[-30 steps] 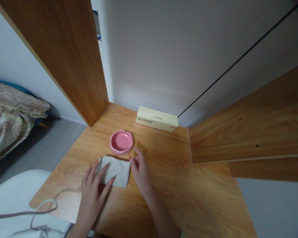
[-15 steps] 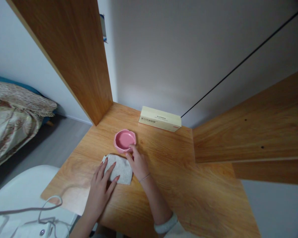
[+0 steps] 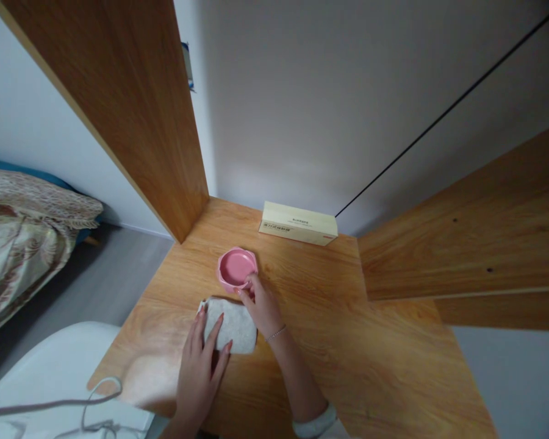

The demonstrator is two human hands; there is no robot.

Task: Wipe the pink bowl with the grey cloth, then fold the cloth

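A folded light-grey cloth lies flat on the wooden desk. My left hand rests on its left side, fingers spread and outstretched. Just beyond the cloth sits a pink shallow dish with an angular rim and nothing visible inside. My right hand pinches the dish's near right rim between thumb and fingers, with the index finger over the inside edge. The right wrist wears a thin bracelet and passes along the cloth's right edge.
A long cream box stands against the back wall. Wooden panels rise at left and right of the desk. At lower left are a white surface and a cable; a bed stands farther back.
The whole view has shifted a little, so the desk things appear slightly lower and to the right. Both hands keep the same hold: left flat on the cloth, right on the dish rim.
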